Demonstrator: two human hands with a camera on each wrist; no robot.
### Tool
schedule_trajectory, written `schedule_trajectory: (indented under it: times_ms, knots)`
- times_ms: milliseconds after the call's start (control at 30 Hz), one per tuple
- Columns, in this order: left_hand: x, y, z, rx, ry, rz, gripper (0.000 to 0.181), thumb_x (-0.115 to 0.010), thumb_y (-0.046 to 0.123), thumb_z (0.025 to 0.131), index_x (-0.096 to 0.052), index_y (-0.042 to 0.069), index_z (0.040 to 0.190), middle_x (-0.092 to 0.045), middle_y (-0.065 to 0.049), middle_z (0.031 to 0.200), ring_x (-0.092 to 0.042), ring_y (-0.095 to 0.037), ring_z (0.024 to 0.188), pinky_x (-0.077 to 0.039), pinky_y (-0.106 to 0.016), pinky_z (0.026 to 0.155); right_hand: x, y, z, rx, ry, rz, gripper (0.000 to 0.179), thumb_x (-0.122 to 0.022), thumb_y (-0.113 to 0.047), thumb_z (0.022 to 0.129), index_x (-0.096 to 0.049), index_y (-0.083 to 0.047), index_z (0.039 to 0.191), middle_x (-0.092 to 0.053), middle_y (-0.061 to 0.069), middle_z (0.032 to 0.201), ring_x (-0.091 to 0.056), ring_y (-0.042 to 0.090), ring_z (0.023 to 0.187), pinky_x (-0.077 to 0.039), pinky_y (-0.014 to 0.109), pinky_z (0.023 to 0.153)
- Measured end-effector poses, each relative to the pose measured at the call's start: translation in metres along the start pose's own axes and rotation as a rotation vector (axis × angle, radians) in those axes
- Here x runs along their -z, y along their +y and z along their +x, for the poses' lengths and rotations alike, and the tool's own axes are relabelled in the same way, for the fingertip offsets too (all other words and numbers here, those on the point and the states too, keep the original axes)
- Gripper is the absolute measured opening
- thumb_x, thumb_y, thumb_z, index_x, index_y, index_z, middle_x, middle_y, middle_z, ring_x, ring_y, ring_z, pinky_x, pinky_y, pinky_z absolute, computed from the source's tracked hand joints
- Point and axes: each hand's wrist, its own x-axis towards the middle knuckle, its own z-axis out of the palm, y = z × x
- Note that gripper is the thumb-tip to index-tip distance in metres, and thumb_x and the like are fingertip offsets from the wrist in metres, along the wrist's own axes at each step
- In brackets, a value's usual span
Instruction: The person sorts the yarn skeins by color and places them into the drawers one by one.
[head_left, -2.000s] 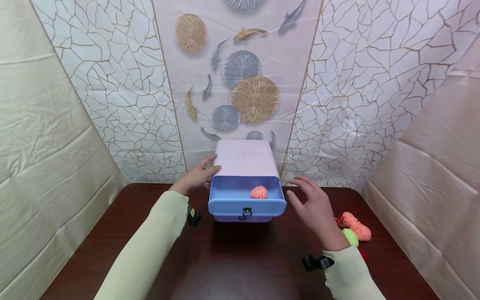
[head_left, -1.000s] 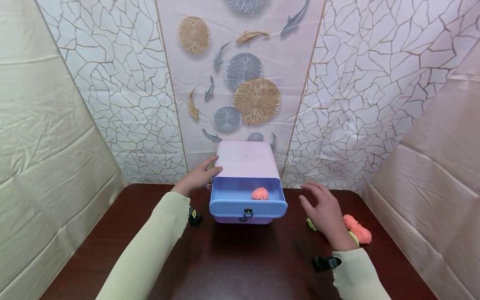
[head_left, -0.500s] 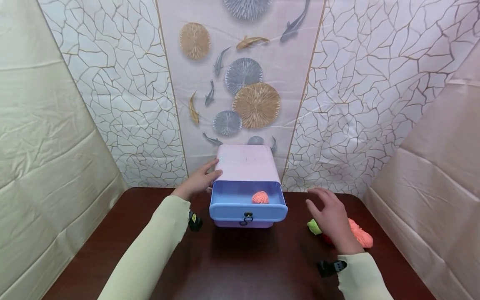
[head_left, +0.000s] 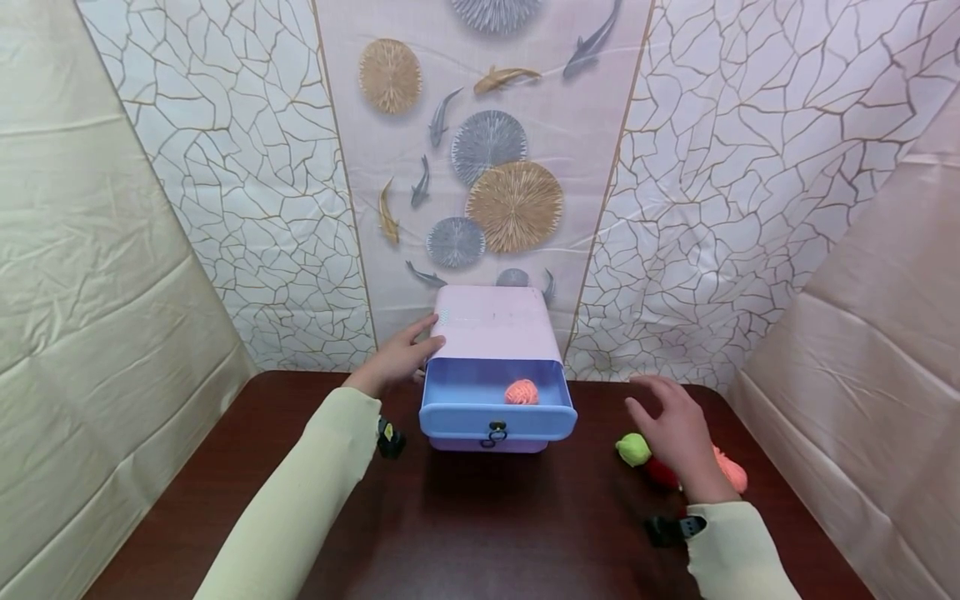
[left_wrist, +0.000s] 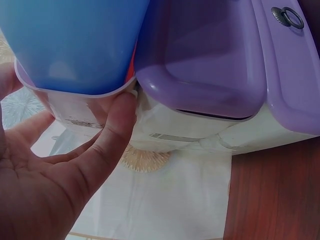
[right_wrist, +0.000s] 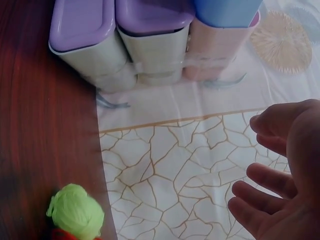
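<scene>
A small drawer unit (head_left: 491,321) with a pink casing on top stands at the table's back middle. Its blue top drawer (head_left: 465,423) is pulled out, with a coral yarn ball (head_left: 522,392) inside. My left hand (head_left: 397,360) holds the casing's left side; in the left wrist view its digits span the pink casing (left_wrist: 70,107) from edge to edge. My right hand (head_left: 678,433) hovers at the right with fingers loosely bent and nothing in them. Around it lie a green yarn ball (head_left: 633,449), red yarn (head_left: 662,473) and a coral yarn skein (head_left: 730,471), partly hidden by the hand.
Two purple drawers (left_wrist: 210,55) sit closed under the blue one, with ring pulls. The dark wooden table (head_left: 480,533) ends at a patterned cloth backdrop (head_left: 675,208). Beige cloth (head_left: 105,333) hangs at both sides.
My right hand has moved away from the drawer, rightward over the yarn, uncovering the green ball and some red yarn. My left hand keeps its place on the casing.
</scene>
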Motion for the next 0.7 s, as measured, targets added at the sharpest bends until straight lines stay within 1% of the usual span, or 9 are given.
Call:
schedule_trajectory:
  times_ms: [167,267,433,533,700]
  knots:
    - [0.000,0.000,0.000,-0.008,-0.003,0.007,0.065,-0.049,0.043,0.100,-0.018,0.031,0.156,-0.050,-0.024,0.138,-0.065,-0.031,0.100,-0.053,-0.053,0.088,0.001,0.007,0.000,-0.015,-0.016,-0.012,0.034,-0.062,-0.023,0.094,-0.060,-0.008,0.125,-0.052,0.022,0.133,-0.047,0.042,0.123,-0.039,0.063,0.098]
    - [0.000,0.000,0.000,-0.005,-0.003,0.020,0.065,-0.049,0.043,0.100,-0.018,0.031,0.156,-0.050,-0.024,0.137,-0.065,-0.032,0.101,-0.053,-0.053,0.088,0.002,0.011,0.000,-0.035,-0.040,-0.020,0.036,-0.062,-0.023,0.095,-0.059,-0.007,0.126,-0.050,0.024,0.135,-0.045,0.044,0.124,-0.038,0.064,0.099]
    - [0.001,-0.001,0.002,-0.008,-0.001,0.028,0.065,-0.050,0.044,0.099,-0.019,0.032,0.155,-0.050,-0.024,0.137,-0.064,-0.031,0.102,-0.056,-0.048,0.084,0.003,0.017,0.000,-0.072,-0.069,-0.036,0.039,-0.061,-0.025,0.095,-0.058,-0.006,0.129,-0.048,0.027,0.137,-0.044,0.046,0.124,-0.037,0.066,0.099]
    - [0.001,-0.002,0.003,-0.011,-0.001,0.030,0.065,-0.050,0.044,0.099,-0.019,0.032,0.155,-0.050,-0.024,0.138,-0.064,-0.031,0.102,-0.056,-0.046,0.083,0.002,0.022,0.000,-0.084,-0.071,-0.039,0.039,-0.061,-0.025,0.095,-0.058,-0.006,0.129,-0.047,0.027,0.137,-0.043,0.047,0.123,-0.037,0.066,0.098]
    - [0.000,-0.003,0.002,-0.005,0.003,0.026,0.065,-0.050,0.043,0.100,-0.019,0.032,0.155,-0.051,-0.024,0.136,-0.064,-0.031,0.101,-0.056,-0.048,0.083,-0.001,0.030,-0.002,-0.093,-0.062,-0.048,0.037,-0.061,-0.022,0.094,-0.058,-0.005,0.128,-0.048,0.028,0.135,-0.044,0.048,0.122,-0.038,0.066,0.097]
